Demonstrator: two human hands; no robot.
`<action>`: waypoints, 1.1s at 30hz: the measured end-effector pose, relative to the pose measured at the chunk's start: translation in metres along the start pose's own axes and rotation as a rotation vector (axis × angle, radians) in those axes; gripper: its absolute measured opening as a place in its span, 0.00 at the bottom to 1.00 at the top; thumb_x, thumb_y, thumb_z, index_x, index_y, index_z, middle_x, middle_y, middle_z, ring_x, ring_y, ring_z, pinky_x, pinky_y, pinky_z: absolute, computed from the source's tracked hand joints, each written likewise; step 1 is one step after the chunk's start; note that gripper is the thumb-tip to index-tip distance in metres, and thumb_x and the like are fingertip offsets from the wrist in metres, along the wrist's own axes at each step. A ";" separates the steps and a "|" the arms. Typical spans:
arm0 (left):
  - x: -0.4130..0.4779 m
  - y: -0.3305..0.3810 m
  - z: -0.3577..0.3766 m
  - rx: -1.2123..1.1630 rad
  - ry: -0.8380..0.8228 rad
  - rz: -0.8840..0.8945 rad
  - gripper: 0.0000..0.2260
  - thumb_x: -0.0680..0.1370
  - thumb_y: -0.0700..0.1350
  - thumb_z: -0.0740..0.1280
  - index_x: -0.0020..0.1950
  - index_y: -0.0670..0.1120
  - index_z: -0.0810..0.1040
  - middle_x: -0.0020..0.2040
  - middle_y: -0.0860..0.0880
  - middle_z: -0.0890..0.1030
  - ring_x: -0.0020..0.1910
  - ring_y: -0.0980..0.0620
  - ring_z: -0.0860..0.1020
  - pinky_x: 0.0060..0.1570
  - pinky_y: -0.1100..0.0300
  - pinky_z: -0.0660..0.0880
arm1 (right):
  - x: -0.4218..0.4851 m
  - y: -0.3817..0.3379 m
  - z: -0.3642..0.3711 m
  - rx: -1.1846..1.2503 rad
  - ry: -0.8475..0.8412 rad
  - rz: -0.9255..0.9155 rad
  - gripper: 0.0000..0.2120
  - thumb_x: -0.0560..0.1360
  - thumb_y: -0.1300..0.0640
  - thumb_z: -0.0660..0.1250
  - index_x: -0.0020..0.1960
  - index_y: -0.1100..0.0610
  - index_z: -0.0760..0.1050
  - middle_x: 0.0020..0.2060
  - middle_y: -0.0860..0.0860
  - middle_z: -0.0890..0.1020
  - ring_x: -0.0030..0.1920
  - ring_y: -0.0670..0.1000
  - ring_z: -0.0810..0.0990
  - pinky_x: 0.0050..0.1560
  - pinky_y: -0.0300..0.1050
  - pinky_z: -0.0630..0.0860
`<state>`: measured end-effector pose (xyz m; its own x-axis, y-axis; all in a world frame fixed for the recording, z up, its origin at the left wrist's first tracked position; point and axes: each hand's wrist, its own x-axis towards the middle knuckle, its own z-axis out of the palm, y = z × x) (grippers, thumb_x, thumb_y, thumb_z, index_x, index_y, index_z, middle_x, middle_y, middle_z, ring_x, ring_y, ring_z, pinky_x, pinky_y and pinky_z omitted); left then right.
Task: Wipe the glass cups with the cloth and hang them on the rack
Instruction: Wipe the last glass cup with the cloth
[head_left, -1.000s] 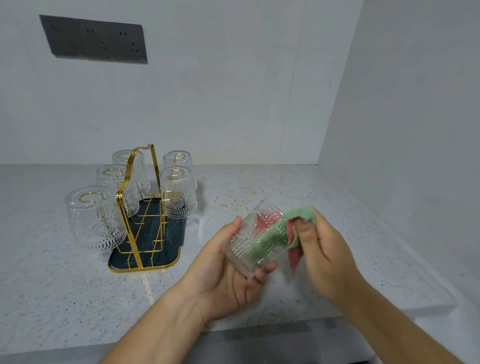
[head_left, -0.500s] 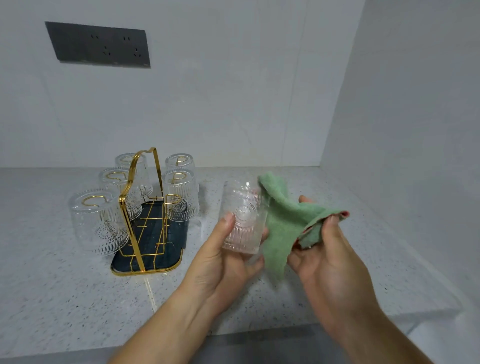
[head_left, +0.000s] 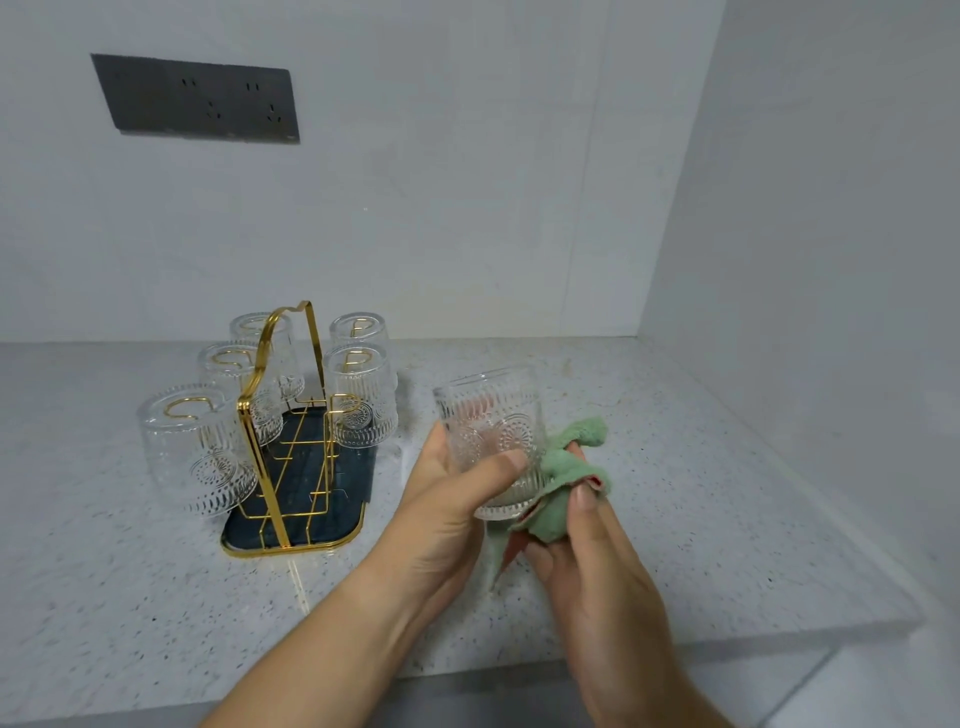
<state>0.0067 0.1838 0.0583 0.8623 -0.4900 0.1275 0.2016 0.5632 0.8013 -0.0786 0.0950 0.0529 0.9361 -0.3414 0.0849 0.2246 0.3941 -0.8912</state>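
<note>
speckled white countertop (head_left: 156, 597) in a pale-walled corner; five glass cups (head_left: 192, 447) hang upturned on the gold rack (head_left: 311, 488) at left; just right of it, the left hand (head_left: 447, 525) grips a sixth cup (head_left: 488, 421), held off the surface; the right hand (head_left: 597, 561) pinches the green cloth (head_left: 556, 499) against its lower side.

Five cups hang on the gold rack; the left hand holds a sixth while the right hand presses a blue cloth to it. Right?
The cloth is green, not blue, as the head view shows. The left hand does hold the sixth cup, and five hang on the rack.
</note>
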 end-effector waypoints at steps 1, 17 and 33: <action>0.000 -0.002 0.002 0.012 0.003 0.011 0.31 0.69 0.34 0.75 0.72 0.38 0.72 0.62 0.34 0.83 0.58 0.38 0.85 0.51 0.51 0.83 | 0.004 -0.004 0.003 0.072 0.001 0.019 0.28 0.76 0.42 0.62 0.73 0.51 0.73 0.65 0.53 0.83 0.66 0.52 0.81 0.74 0.58 0.68; 0.004 -0.004 0.003 0.111 0.145 0.153 0.20 0.73 0.41 0.77 0.61 0.38 0.77 0.51 0.43 0.83 0.54 0.43 0.85 0.51 0.51 0.84 | 0.012 -0.007 0.014 0.369 -0.033 0.304 0.25 0.85 0.49 0.50 0.73 0.63 0.71 0.66 0.59 0.81 0.70 0.55 0.77 0.78 0.54 0.62; -0.003 -0.009 -0.007 0.302 0.034 0.155 0.24 0.70 0.40 0.77 0.64 0.38 0.75 0.46 0.45 0.85 0.47 0.49 0.85 0.46 0.62 0.80 | 0.015 -0.014 -0.004 0.326 -0.030 0.410 0.26 0.86 0.47 0.48 0.71 0.61 0.73 0.64 0.60 0.82 0.66 0.58 0.81 0.74 0.56 0.67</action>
<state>0.0058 0.1852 0.0467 0.8879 -0.3886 0.2462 -0.0758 0.4043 0.9115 -0.0689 0.0809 0.0644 0.9710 -0.0804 -0.2251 -0.0941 0.7370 -0.6693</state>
